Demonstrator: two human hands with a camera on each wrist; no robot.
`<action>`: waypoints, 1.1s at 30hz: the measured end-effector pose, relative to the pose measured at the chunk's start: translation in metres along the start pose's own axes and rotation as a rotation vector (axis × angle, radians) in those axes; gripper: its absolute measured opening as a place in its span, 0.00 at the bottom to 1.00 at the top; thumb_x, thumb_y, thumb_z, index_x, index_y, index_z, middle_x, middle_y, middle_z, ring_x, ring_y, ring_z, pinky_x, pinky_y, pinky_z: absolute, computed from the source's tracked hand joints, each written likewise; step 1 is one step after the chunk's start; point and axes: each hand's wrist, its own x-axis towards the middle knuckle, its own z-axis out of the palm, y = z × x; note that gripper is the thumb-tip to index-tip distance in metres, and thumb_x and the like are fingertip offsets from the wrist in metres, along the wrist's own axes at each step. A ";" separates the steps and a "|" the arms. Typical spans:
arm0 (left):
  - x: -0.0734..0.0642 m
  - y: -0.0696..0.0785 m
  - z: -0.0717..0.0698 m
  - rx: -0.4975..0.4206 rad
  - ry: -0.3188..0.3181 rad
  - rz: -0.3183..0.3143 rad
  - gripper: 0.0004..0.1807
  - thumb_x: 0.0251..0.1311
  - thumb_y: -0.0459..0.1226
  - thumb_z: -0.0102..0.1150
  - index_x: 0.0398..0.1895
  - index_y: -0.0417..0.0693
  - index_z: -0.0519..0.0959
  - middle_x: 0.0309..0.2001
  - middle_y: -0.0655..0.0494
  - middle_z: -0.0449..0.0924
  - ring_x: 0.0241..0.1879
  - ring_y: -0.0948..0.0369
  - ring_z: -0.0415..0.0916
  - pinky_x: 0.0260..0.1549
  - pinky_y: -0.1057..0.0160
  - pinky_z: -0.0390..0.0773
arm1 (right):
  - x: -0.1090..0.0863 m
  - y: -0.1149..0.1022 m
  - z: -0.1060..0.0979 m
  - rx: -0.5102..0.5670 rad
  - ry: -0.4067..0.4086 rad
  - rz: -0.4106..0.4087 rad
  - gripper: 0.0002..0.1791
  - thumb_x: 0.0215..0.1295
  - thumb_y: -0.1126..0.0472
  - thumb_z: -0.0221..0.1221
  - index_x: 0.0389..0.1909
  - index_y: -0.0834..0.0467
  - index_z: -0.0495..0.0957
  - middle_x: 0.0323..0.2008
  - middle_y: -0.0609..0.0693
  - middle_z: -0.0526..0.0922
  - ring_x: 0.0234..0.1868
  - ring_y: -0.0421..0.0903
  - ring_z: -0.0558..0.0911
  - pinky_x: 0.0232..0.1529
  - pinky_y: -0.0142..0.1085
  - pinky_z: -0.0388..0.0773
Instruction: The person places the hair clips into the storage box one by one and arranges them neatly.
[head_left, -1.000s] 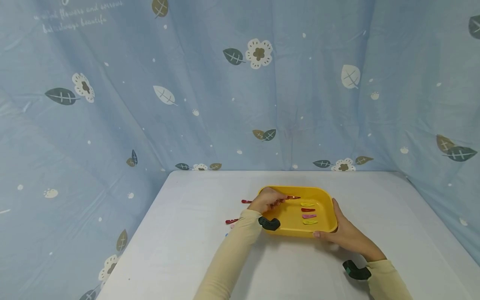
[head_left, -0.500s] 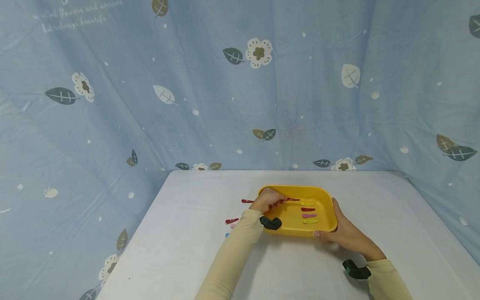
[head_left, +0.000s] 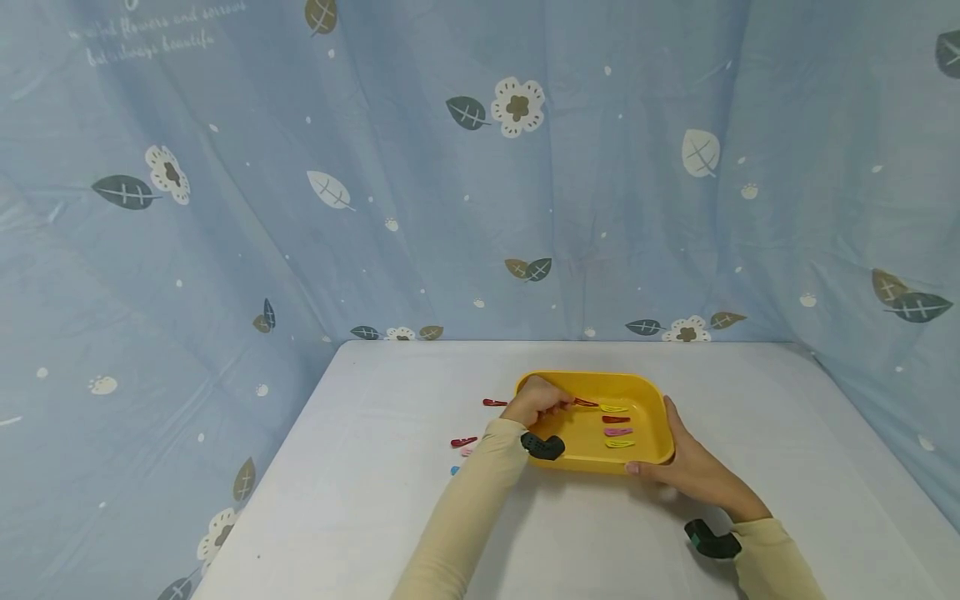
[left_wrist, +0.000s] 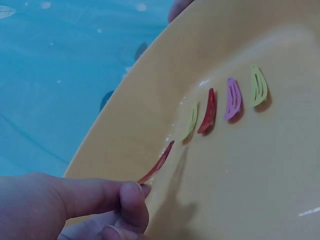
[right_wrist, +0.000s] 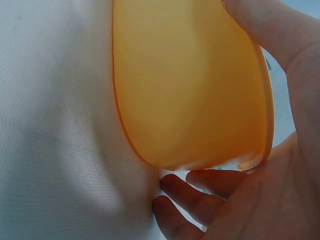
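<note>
My left hand point(head_left: 538, 402) reaches over the left side of a yellow tray point(head_left: 577, 435) and pinches a red snap hair clip point(left_wrist: 159, 164) between thumb and fingertips. The clip's tip points toward a column of clips lying on the tray floor: a yellow clip point(left_wrist: 190, 121), a red clip point(left_wrist: 209, 112), a pink clip point(left_wrist: 233, 100) and another yellow clip point(left_wrist: 258, 86). At the tray's front right corner, my right hand point(head_left: 697, 468) holds the wall, its thumb on the front rim and its fingers around the right side.
Left of the tray, on the white table point(head_left: 360, 467), lie a red clip point(head_left: 494, 402), a darker red clip point(head_left: 463, 442), a pink clip point(head_left: 467, 452) and a blue piece point(head_left: 454, 470), partly hidden by the left sleeve. A blue patterned curtain point(head_left: 420, 250) hangs behind the table.
The pinched red clip has come slightly down and toward the viewer, its tip now close to the upper yellow clip. The right hand and tray stay put.
</note>
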 end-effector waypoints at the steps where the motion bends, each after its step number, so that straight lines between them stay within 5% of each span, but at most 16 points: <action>1: 0.001 0.000 0.000 -0.005 -0.001 -0.001 0.10 0.64 0.37 0.68 0.33 0.37 0.90 0.15 0.61 0.71 0.17 0.64 0.60 0.19 0.69 0.57 | 0.000 0.000 0.000 0.000 0.002 -0.001 0.77 0.58 0.40 0.72 0.80 0.62 0.18 0.81 0.74 0.39 0.78 0.73 0.56 0.71 0.72 0.56; 33: 0.011 -0.003 0.003 0.139 0.026 0.032 0.10 0.60 0.38 0.72 0.25 0.41 0.90 0.16 0.57 0.79 0.14 0.62 0.62 0.15 0.67 0.57 | 0.001 0.002 -0.001 0.006 0.012 -0.015 0.77 0.58 0.40 0.72 0.80 0.61 0.17 0.81 0.74 0.40 0.78 0.73 0.56 0.72 0.72 0.55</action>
